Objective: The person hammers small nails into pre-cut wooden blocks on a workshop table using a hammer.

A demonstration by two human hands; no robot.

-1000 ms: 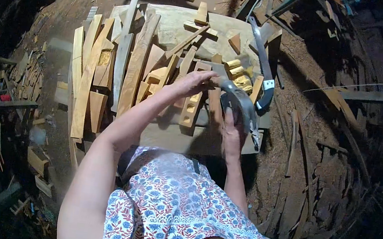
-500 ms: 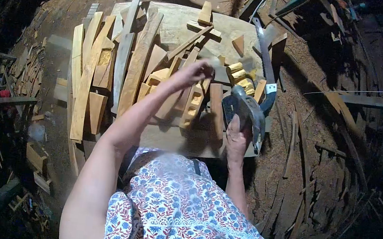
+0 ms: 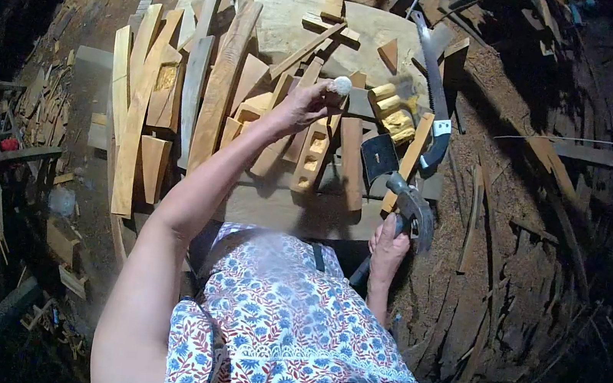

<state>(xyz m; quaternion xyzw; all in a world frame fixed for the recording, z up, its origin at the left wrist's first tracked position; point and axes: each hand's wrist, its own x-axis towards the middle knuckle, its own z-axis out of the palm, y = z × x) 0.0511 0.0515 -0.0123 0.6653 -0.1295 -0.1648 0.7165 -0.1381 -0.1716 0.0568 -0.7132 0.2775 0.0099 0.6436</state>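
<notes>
Pinches a small pale knob (image 3: 341, 85) in the left hand (image 3: 304, 106) over the workbench (image 3: 272, 214) middle; too small to identify. Clenches the right hand (image 3: 389, 249) round a hatchet (image 3: 414, 209) at the near right corner, handle partly hidden by the fist. Bare room only along the near edge. One saw (image 3: 435, 84) at the right edge, some four yellow blocks (image 3: 392, 114) just beside it.

Blue floral dress (image 3: 288, 329), tan wood (image 3: 218, 95), grey hatchet (image 3: 414, 206)

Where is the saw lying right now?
In the head view, the saw lies along the right edge of the bench, just right of the yellow blocks, beyond the right hand holding the hammer.
</notes>
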